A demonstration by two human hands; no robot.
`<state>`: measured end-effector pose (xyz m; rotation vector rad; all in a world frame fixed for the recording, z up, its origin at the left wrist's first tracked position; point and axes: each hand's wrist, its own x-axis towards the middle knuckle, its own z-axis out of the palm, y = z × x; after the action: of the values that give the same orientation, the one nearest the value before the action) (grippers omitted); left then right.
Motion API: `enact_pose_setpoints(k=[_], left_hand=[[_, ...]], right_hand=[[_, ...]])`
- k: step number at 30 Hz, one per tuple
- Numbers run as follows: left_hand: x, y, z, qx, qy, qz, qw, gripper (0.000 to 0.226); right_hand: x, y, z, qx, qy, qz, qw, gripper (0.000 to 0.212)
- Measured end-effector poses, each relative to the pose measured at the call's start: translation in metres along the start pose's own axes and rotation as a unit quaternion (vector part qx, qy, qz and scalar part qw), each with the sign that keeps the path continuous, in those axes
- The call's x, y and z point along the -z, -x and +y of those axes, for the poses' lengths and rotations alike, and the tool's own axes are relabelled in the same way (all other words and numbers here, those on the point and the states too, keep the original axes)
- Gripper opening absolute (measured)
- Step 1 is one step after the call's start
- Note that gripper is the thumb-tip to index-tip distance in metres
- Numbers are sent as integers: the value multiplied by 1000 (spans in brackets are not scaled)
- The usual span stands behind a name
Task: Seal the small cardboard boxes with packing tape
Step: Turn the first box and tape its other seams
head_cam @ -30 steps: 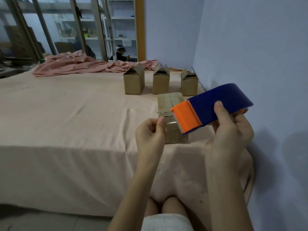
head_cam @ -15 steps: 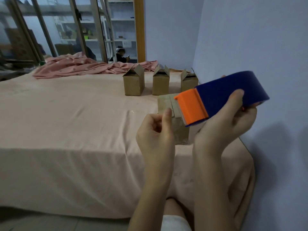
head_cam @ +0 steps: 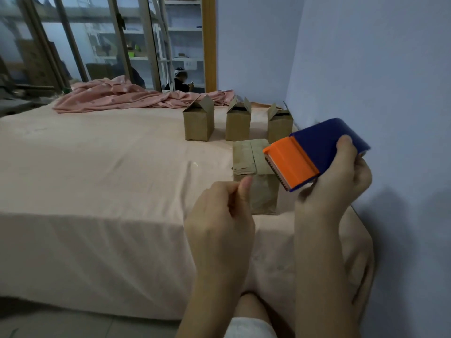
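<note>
Orange-and-blue tape dispenser [head_cam: 314, 152], gripped in my right hand [head_cam: 336, 189], is tilting back toward the closed box [head_cam: 256, 176]; left hand [head_cam: 219, 215] is pinching, tape unseen, seal pending.

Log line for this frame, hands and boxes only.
right hand: grips tape dispenser | left hand: thumb and fingers pinched, tape not discernible | near box: flaps closed | three far boxes: flaps up

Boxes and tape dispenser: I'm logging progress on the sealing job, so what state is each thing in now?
Near box: flaps folded shut.
Three far boxes: top flaps standing open, unsealed.
Tape dispenser: held up above the near box.
Right hand: grips the dispenser.
Left hand: fingers curled, thumb up; any tape in it cannot be made out.
</note>
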<state>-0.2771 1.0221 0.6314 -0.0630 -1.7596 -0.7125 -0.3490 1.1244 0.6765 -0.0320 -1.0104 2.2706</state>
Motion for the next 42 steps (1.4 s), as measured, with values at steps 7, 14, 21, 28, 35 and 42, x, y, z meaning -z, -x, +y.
enact_pose_setpoints(k=[7,14,21,28,35,42], left_hand=[[25,-18,-33,234,107,-56,965,28],[-13,-28,-66,383,193,-160,889,30],[-37,-44,-80,379,176,-203,886,30],[-45,-46,-93,376,177,-238,878,30],[-50,-47,-101,375,190,-238,876,29],[-61,-37,-106,376,186,-244,874,32]], right_hand=[[0,-3,-2,81,41,-45,995,42],[-7,-3,11,253,180,-59,949,28],[-5,-11,30,309,317,-64,894,47],[-13,-13,33,325,373,-74,866,45],[-15,-17,39,322,413,-80,848,44],[-10,-19,45,324,455,-84,825,45]])
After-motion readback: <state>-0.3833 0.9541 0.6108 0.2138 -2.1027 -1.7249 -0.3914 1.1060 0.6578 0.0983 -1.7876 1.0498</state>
